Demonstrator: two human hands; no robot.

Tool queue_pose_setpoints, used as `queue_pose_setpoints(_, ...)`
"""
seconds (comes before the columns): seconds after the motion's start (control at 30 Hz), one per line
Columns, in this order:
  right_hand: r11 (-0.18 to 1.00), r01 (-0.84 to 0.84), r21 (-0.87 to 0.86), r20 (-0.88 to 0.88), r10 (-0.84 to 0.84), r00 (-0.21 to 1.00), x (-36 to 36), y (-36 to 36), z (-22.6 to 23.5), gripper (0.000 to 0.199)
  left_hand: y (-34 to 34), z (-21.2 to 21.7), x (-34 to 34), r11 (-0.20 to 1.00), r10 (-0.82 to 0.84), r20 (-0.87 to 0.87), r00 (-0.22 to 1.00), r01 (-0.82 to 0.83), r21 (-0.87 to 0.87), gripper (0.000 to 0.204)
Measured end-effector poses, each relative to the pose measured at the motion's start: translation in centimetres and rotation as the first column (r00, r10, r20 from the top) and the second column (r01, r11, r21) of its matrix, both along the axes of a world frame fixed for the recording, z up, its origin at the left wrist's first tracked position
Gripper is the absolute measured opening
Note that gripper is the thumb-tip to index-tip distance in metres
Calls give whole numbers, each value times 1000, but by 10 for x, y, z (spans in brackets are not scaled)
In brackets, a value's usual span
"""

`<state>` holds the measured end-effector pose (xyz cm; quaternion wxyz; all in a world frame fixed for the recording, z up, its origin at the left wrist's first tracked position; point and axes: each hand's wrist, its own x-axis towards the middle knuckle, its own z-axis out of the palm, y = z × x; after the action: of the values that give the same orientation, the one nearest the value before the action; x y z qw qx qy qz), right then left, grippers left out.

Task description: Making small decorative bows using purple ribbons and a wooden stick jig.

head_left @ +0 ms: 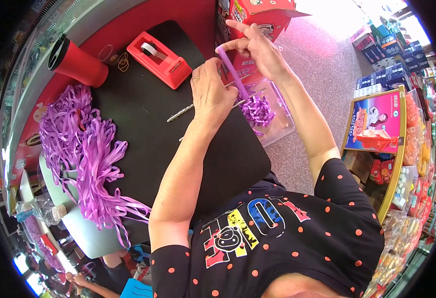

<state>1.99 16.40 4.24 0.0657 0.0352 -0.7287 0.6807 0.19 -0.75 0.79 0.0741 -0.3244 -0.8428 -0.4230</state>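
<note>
While scanning from the left edge: red cylindrical cup [78,63] lies tipped on the red counter [173,15], open mouth toward upper left. Below it, big heap of purple ribbon strips [86,154] sprawls across the left side of the black mat [143,124] and spills onto a pale grey-blue surface [86,233]. Crumpled clear plastic bottle [49,211] sits at the heap's lower left. Loose rubber bands [121,60] lie on the counter just right of the cup, near a red tape dispenser [159,58] on the mat's upper part. Mid-frame, left hand [210,92], ring on one finger, is knuckles-up with fingers curled shut around the lower part of a purple ribbon strand [233,74]; a metal tool [183,113], likely scissors, pokes out from under that hand; can't tell whether the hand grips it. Strand runs taut and diagonal, up-left to down-right. Right hand [260,49] pinches the strand's top end between thumb and forefinger, remaining fingers spread and raised. Strand's lower end meets a curly purple ribbon bundle [257,110] sitting in a clear plastic tray [280,126] at the mat's right edge, overhanging it. Red printed carton [257,20] stands behind the hands. Far right: shelf rack [401,149] stacked with packaged goods, well apart from the work area.
</note>
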Motion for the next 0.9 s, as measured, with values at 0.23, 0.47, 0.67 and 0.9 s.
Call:
queue_pose_setpoints(0.23,989,21,-147,232,14,973,-17,14,-72,71,1,3,0,1000,3,28,1000,-3,15,56)
queue_pose_setpoints(0.47,988,137,-72,254,-114,960,42,1,-112,59,-2,1,-1,1000,12,26,1000,-12,-15,56)
queue_pose_setpoints(0.67,952,307,-11,105,-304,947,125,-48,-78,35,-4,6,-1,1000,-28,-52,998,29,9,38)
queue_pose_setpoints(0.9,924,362,124,57,-371,927,136,-62,-35,27,0,29,15,941,-123,327,937,6,338,20)
